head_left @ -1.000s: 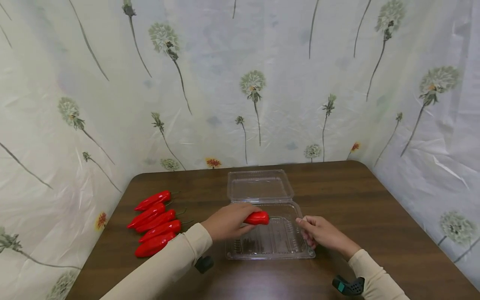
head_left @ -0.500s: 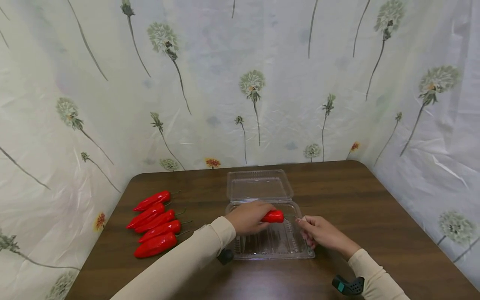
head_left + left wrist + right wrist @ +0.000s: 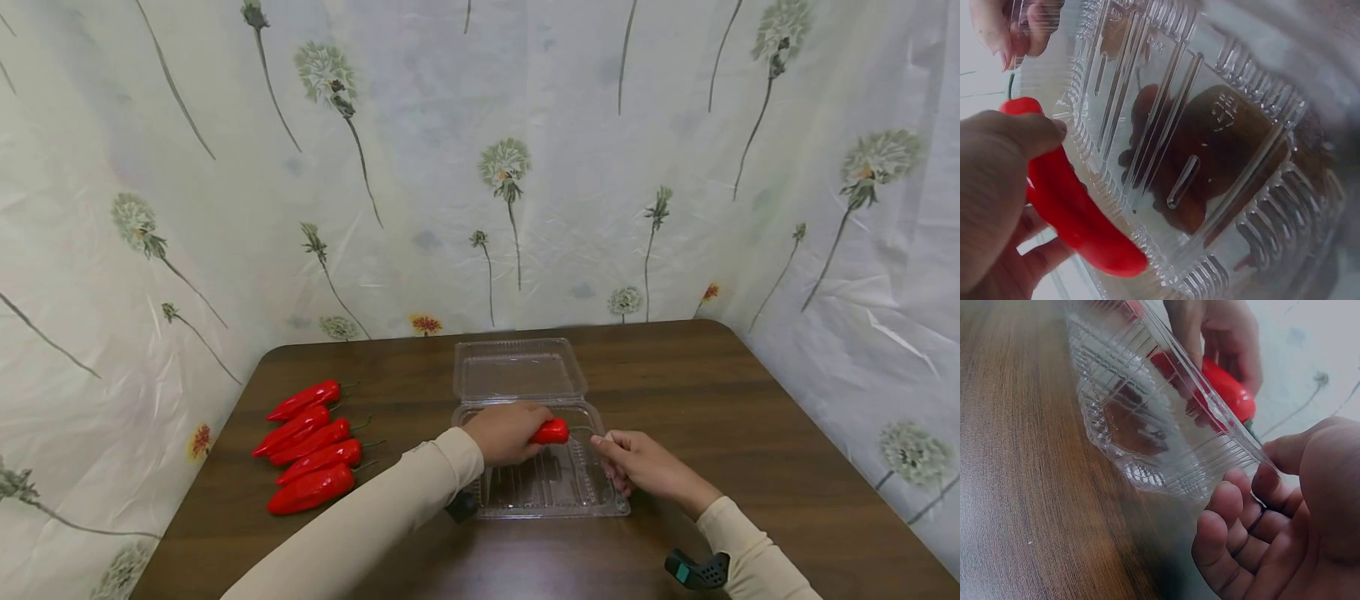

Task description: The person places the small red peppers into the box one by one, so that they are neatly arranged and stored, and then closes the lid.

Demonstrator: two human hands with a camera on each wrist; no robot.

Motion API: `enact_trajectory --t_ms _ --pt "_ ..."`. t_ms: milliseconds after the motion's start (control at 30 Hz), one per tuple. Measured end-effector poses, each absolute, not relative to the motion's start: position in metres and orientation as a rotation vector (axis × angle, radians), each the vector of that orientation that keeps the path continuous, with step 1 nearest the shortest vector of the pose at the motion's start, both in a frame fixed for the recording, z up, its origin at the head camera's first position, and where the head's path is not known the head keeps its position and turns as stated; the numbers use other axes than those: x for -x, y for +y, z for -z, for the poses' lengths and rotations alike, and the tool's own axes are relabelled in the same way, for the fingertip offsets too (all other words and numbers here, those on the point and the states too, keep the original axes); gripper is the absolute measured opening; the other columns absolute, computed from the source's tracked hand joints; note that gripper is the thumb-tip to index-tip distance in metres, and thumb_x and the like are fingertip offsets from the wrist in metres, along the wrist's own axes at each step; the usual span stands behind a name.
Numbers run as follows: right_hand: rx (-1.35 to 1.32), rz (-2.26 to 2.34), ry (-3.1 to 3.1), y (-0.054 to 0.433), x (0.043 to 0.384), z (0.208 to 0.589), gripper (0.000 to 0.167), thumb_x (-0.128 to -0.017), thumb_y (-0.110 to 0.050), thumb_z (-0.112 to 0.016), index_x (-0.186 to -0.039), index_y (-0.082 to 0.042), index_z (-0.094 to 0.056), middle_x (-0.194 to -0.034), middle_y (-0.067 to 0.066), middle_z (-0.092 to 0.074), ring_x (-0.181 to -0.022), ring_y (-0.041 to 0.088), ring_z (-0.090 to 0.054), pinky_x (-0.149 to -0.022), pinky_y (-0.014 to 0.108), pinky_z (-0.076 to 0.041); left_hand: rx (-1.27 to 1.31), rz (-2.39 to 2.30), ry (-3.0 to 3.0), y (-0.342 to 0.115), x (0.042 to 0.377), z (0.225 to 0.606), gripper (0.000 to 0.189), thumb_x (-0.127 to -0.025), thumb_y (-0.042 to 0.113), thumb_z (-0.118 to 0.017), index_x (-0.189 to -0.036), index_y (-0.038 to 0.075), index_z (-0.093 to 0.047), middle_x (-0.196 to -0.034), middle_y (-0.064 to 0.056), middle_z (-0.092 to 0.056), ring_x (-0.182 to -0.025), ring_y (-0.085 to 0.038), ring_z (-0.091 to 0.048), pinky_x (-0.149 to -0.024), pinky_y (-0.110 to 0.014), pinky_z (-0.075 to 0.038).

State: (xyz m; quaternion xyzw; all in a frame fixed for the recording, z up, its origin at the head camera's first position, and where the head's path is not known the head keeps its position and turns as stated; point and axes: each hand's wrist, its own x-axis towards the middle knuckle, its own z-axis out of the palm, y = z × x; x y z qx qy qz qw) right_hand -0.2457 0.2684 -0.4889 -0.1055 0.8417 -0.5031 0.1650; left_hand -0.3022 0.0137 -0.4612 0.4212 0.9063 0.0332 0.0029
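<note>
My left hand [image 3: 510,432] grips a red chili pepper [image 3: 1066,194] over the base of a clear plastic clamshell container [image 3: 551,492]. The pepper's stem points right, toward my other hand; in the head view its tip is hidden behind the left hand. With thumb and index finger, my right hand [image 3: 637,467] pinches the right rim of the container, as the right wrist view shows at the rim [image 3: 1235,428]. The other right fingers curl loosely below that rim. Behind the base, the container's lid [image 3: 519,371] lies folded back.
Several more red chili peppers [image 3: 311,490] lie in a slanted row at the left of the brown wooden table [image 3: 675,375], stems to the right. A flower-printed sheet [image 3: 420,167] hangs behind the table and along both sides.
My left hand has carried the pepper to the right over the container base, nearer the right hand, moving only slightly in the last half second. The right hand keeps its place at the rim.
</note>
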Motion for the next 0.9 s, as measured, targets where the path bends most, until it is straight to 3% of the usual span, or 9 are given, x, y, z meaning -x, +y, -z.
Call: enact_trajectory --t_ms 233,667,900 --pt "0.316 1.443 2.39 0.268 0.245 0.487 0.05 -0.108 -0.038 -0.045 -0.083 0.004 -0.053 -0.066 0.007 -0.056 -0.055 0.016 -0.054 -0.052 0.036 -0.053 -1.307 0.094 2.855 0.019 0.3 0.465 0.034 -0.09 0.034 -0.077 -0.117 0.017 -0.065 -0.102 0.006 -0.069 -0.084 -0.008 -0.066 -0.076 -0.027 -0.055" --pt "0.324 1.437 2.392 0.268 0.245 0.488 0.05 -0.108 -0.037 -0.045 -0.082 0.004 -0.052 -0.066 0.007 -0.056 -0.055 0.017 -0.054 -0.052 0.036 -0.053 -1.361 0.115 2.872 0.017 0.298 0.46 0.028 -0.088 0.031 -0.079 -0.109 0.018 -0.065 -0.093 0.008 -0.066 -0.076 -0.007 -0.062 -0.066 -0.025 -0.052" --pt "0.316 1.426 2.393 0.269 0.245 0.487 0.051 -0.108 -0.039 -0.045 -0.082 0.005 -0.052 -0.066 0.008 -0.056 -0.057 0.017 -0.054 -0.053 0.036 -0.054 -1.37 0.083 2.871 0.012 0.3 0.452 0.035 -0.089 0.031 -0.079 -0.116 0.015 -0.066 -0.099 0.004 -0.069 -0.082 -0.009 -0.065 -0.073 -0.026 -0.056"
